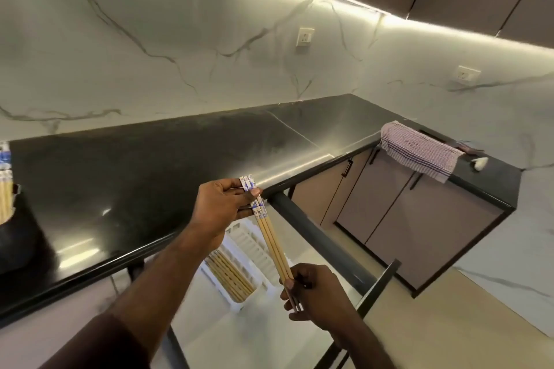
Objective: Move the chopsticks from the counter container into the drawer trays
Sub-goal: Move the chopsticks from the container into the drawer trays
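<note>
Your left hand [223,204] sat near the middle of the view, fingers and thumb pinched around the blue-and-white patterned tops of a small bundle of chopsticks [269,234]. From that grip the bundle ran down toward five o'clock, where your right hand [314,290] closed finger and thumb on the dark tips. So you held the bundle at both ends, slanted, in the air above the open drawer [344,266] rather than resting on anything.

Directly beneath the bundle, toward six o'clock, a white slatted tray [254,252] lay inside the drawer. Just at seven o'clock of it, a second white tray [221,293] already held a row of bamboo chopsticks lying side by side.

The black counter [135,177] stretched across from nine o'clock toward the corner at two o'clock. At its far nine o'clock edge, the dark container [18,237] stood with more chopsticks [5,189] upright in it, patterned ends uppermost, partly cut off by the frame.

Out at three o'clock, a checked cloth [419,153] hung over the counter's edge above the pale cabinet doors [404,219].
</note>
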A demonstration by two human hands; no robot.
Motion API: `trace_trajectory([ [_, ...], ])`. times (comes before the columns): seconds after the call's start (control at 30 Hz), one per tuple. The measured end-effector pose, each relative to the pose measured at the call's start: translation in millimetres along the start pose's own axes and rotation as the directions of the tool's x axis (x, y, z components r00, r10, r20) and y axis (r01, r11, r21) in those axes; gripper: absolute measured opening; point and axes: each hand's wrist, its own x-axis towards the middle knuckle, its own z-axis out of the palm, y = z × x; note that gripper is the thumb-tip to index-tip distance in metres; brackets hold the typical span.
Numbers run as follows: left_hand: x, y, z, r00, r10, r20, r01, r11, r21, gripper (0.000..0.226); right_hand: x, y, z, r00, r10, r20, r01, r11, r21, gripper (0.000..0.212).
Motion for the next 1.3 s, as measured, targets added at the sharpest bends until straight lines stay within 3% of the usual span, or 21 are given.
trace_trajectory([
  [0.47, 129, -113, 20, 0.960, -0.260, -0.101, 0.268, 0.961, 0.071, 0.016, 157, 66, -24, 0.946, 0.267, 0.181, -0.273, 0.962, 0.004, 0.019],
  [0.63, 160, -141, 16, 0.952, -0.262, -0.160, 0.284, 0.949, 0.135, 0.017, 202, 86, -22, 0.955, 0.253, 0.155, -0.251, 0.967, -0.034, 0.018],
  [0.83, 161, -173, 18, 0.947, -0.181, -0.264, 0.246, 0.939, 0.240, 0.039, 245, 117, -12, 0.978, 0.152, 0.143, -0.083, 0.912, -0.401, 0.019],
  [1.03, 149, -192, 26, 0.950, -0.031, -0.309, 0.154, 0.911, 0.383, 0.042, 258, 128, 1, 0.976, 0.091, 0.197, 0.041, 0.815, -0.578, 0.017],
  [1.13, 147, -203, 28, 0.933, -0.014, -0.359, 0.174, 0.893, 0.416, 0.043, 259, 133, 10, 0.972, 0.087, 0.220, 0.071, 0.779, -0.623, 0.020],
  [1.2, 150, -211, 27, 0.917, -0.024, -0.397, 0.209, 0.879, 0.430, 0.043, 261, 134, 16, 0.970, 0.100, 0.220, 0.070, 0.753, -0.654, 0.010],
  [1.3, 156, -227, 28, 0.902, -0.055, -0.428, 0.270, 0.846, 0.459, 0.036, 266, 135, 25, 0.964, 0.142, 0.223, 0.051, 0.726, -0.685, 0.019],
])
